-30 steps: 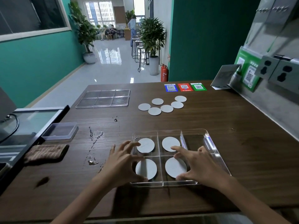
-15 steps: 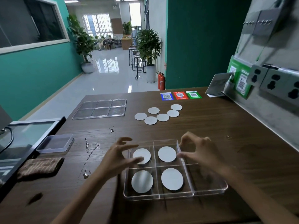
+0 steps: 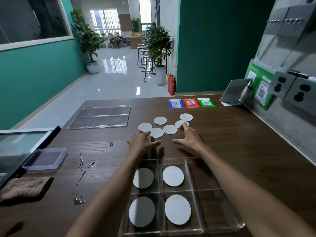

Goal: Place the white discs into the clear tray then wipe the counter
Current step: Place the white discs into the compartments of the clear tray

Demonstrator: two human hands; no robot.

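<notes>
Those white discs [image 3: 156, 132] look thin, stiff and light, lying flat mid-desk, so pry at an edge. Left hand [image 3: 142, 142] and right hand [image 3: 189, 138] both spread, holding nothing.

A single head-worn wide-angle view looks forward and down from the near edge of the tabletop [image 3: 239, 151]; the clear tray [image 3: 220, 218] sits closest, at the bottom of the frame; beyond the far edge it faces down a corridor [image 3: 109, 82]; straight lines bow near the borders.
</notes>
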